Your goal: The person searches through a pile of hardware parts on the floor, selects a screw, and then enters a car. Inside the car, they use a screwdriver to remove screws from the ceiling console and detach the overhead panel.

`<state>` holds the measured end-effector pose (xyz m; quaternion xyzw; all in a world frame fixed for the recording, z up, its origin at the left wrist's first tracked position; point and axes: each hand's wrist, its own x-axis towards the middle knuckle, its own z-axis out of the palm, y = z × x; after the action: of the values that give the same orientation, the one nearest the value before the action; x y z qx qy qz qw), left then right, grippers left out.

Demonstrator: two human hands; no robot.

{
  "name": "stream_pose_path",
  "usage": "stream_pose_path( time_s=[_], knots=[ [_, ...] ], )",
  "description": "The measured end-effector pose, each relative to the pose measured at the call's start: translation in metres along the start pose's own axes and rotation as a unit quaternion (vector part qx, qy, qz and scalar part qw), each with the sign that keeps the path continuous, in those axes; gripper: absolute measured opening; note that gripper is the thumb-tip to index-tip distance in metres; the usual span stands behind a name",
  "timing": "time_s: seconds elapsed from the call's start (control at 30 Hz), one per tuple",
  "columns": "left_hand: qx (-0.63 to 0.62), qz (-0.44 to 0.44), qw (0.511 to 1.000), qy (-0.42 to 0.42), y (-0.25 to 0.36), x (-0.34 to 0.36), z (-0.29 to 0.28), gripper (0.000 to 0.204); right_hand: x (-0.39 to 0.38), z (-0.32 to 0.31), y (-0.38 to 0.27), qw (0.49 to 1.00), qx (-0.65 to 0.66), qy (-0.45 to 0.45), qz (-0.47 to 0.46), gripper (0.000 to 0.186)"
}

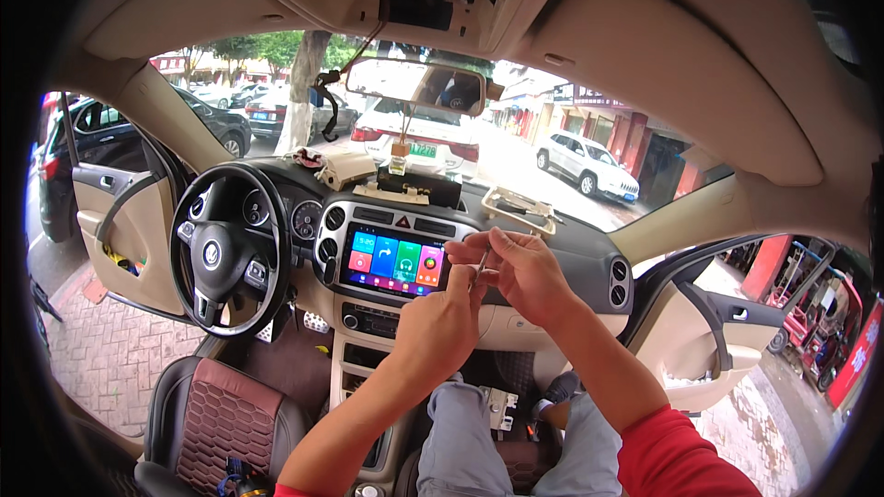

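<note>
Both my hands meet in front of the dashboard, just right of the lit touchscreen [391, 260]. My left hand [438, 327] is closed, its thumb and finger pinching the lower end of a small thin greyish piece [482, 263]. From the right, my right hand [529, 274] closes its thumb and fingers around the same piece near its upper end. The piece looks metallic, but fingers cover much of it, and its kind cannot be made out. Behind my hands lies the beige glovebox panel.
To the left is the steering wheel [221, 253] over the driver's seat [230, 419]. On the dashboard top lie a beige trim frame [516, 210] and a black box-like part [419, 189]. Wires [327, 106] dangle beside the mirror [419, 85]. A metal bracket [500, 408] sits by my legs. Both front doors stand open.
</note>
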<state>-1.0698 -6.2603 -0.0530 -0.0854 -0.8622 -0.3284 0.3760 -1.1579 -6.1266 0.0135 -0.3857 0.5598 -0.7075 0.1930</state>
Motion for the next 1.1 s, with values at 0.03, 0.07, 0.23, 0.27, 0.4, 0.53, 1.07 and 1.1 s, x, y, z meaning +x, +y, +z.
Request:
stream_pose_path(
  time_s=[0.03,0.07,0.23,0.27,0.4,0.53,1.07,1.1],
  knots=[
    [-0.012,0.037,0.999,0.031,-0.002,0.001,0.003,0.032,0.001,0.0,-0.003,1.0,-0.014,0.015,0.009,0.036],
    [-0.028,0.069,0.995,0.066,-0.003,0.003,0.006,0.033,0.003,0.0,-0.006,1.0,-0.02,0.007,0.007,0.036],
    [-0.072,0.108,0.989,0.074,-0.009,0.015,0.01,0.065,0.014,-0.003,-0.027,0.997,-0.063,0.01,0.05,0.034],
    [-0.107,0.113,0.985,0.071,-0.009,0.023,0.008,0.074,0.015,-0.002,-0.032,0.996,-0.073,-0.007,0.046,0.034],
    [-0.348,0.009,0.937,-0.041,-0.004,0.049,-0.002,0.065,0.026,0.012,-0.048,0.998,-0.051,-0.019,-0.006,0.035],
    [-0.399,0.04,0.916,-0.011,-0.002,0.079,-0.023,0.062,0.048,0.026,-0.068,0.997,-0.032,-0.043,-0.05,0.035],
    [-0.312,0.153,0.922,0.167,0.023,0.186,-0.099,0.046,0.063,0.053,-0.06,0.954,-0.141,0.121,-0.233,0.04],
    [-0.312,0.144,0.925,0.164,0.023,0.186,-0.099,0.046,0.061,0.049,-0.053,0.955,-0.15,0.127,-0.221,0.04]
  ],
)
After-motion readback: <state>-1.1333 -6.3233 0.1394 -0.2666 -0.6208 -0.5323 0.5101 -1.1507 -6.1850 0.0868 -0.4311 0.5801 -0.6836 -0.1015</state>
